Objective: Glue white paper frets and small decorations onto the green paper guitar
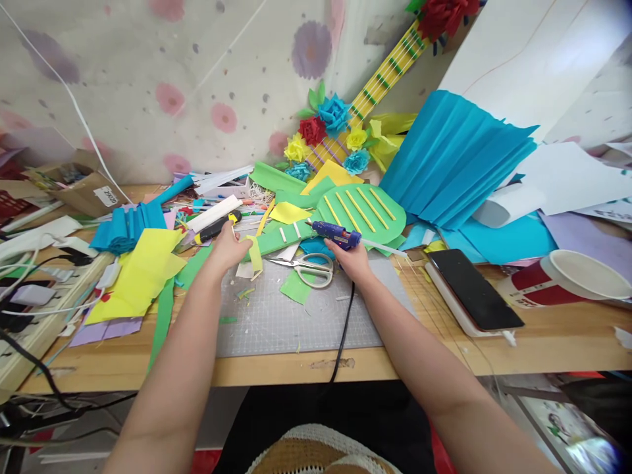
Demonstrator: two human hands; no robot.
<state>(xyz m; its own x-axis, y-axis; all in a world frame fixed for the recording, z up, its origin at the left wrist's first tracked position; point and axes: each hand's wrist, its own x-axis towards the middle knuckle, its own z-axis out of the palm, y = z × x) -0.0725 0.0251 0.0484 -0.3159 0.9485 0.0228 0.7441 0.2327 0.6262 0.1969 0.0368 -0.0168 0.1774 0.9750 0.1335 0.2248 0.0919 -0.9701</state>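
Observation:
My right hand (351, 261) is closed round a blue glue gun (336, 234), whose nozzle points left over the neck of a green paper guitar (363, 212) with yellow strips. The gun's black cord (343, 336) runs down over the table edge. My left hand (232, 246) is closed on a small yellow paper strip (255, 254), held just left of the guitar's neck. Scissors (309, 268) with white handles lie on the grey cutting mat (291, 316) between my hands.
Yellow, green and blue paper sheets (141, 266) pile up at the left. A large pleated blue paper fan (451, 161) stands at the right, with a phone (471, 288) and a red cup (563, 280) beside it. A bigger paper guitar with flowers (340, 128) leans on the wall.

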